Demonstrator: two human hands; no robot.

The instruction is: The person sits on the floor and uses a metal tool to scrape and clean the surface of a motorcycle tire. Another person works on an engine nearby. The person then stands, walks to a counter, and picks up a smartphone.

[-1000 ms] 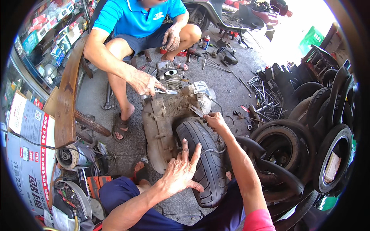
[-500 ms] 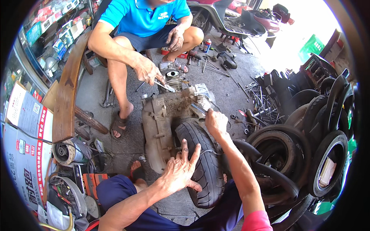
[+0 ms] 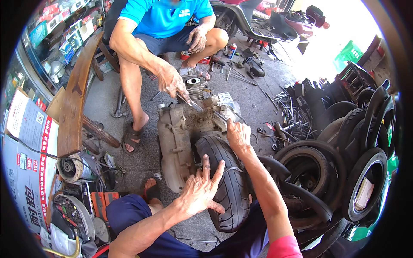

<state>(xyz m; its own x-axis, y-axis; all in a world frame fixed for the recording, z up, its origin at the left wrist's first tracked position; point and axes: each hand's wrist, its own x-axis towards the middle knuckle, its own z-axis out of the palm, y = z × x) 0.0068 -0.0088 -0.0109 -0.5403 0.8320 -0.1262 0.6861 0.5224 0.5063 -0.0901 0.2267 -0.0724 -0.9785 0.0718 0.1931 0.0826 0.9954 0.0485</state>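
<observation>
A dirty scooter engine with a black rear tyre fixed to it lies on the ground before me. My left hand rests on the tyre with its fingers spread. Closed around a thin, grey metal tool is my right hand; the tool's handle is hidden in the fist, and its tip points at the grimy top of the engine. Across from me, a co-worker's hand holds a flat metal blade against the engine, close to my tool.
Old tyres and curved black parts are heaped at the right. Loose tools and rods litter the ground beyond. On the left stand a wooden bench, a cardboard box and a bin of small parts. A scooter is parked behind.
The co-worker's blade has shifted right and slightly toward me over the engine. My right hand and its tool have moved a little to the left and away from me. My left hand stays put.
</observation>
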